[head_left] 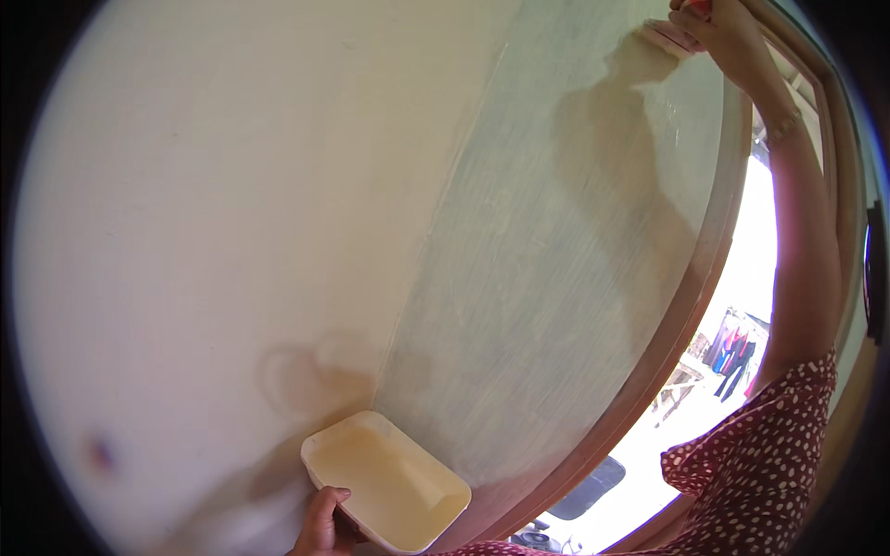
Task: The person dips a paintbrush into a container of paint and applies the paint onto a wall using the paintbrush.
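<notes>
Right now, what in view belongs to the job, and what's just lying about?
In the job:
cream tray, in left hand
flat tool, partly red, in right hand
grey-green wall strip

Just about:
clothes outside
dark flat object outside, kind unclear

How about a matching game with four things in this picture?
Things:
1. left hand
2. right hand
3. sleeve
4. brown frame

Places and looks:
A. raised high, holding a tool
B. covered in pale dots
C. between the wall and the bright opening
D. gripping the edge of a pale tray

Right pairs: 1-D, 2-A, 3-B, 4-C.
</notes>
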`<state>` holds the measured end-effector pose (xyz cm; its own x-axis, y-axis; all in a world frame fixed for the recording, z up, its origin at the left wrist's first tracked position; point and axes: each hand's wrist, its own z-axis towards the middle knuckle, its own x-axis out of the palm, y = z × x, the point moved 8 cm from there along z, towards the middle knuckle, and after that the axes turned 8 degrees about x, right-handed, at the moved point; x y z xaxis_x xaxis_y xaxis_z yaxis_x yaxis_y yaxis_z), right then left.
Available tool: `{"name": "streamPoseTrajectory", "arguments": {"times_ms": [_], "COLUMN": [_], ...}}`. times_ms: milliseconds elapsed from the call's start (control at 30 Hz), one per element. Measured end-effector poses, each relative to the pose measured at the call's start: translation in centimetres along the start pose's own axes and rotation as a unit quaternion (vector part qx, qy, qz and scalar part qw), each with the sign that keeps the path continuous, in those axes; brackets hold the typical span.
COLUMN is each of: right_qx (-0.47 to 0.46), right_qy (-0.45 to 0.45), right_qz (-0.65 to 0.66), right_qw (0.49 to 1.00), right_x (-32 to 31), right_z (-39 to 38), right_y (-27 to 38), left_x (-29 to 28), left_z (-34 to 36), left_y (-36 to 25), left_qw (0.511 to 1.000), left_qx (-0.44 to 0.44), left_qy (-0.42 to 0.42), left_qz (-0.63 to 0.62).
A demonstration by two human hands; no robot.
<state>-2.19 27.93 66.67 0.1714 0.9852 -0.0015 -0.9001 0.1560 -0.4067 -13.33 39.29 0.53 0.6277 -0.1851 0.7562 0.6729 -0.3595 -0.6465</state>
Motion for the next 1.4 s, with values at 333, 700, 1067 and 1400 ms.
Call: {"name": "streamPoseTrajectory", "arguments": {"times_ms": [333, 700, 1067, 1400], "right_qx": [-0.110, 0.007, -0.013, 0.014], "right_qy": [-0.197, 0.144, -0.195, 0.017], "right_qz": [0.166, 0.100, 0.058, 0.047], "right_qw": [0.960, 0.985, 0.979, 0.999], "right_x": [-4.7, -2.6, -4.4, -5.1], "right_z": [12.5, -2.2, 7.0, -1.1], "right_y": [-10.2, -6.2, -9.8, -4.3], "left_x": [0.4, -1.5, 0.4, -1.5], "left_z": [-1.3, -3.4, -2.8, -3.5], "left_y": [-0.3, 0.2, -0.3, 0.8], "left_qw": [0.995, 0.999, 0.997, 1.000], "left_qx": [0.028, 0.026, 0.012, -0.006], "left_qy": [0.082, 0.023, 0.076, 0.029], "left_qz": [-0.045, -0.006, -0.028, -0.004]}}
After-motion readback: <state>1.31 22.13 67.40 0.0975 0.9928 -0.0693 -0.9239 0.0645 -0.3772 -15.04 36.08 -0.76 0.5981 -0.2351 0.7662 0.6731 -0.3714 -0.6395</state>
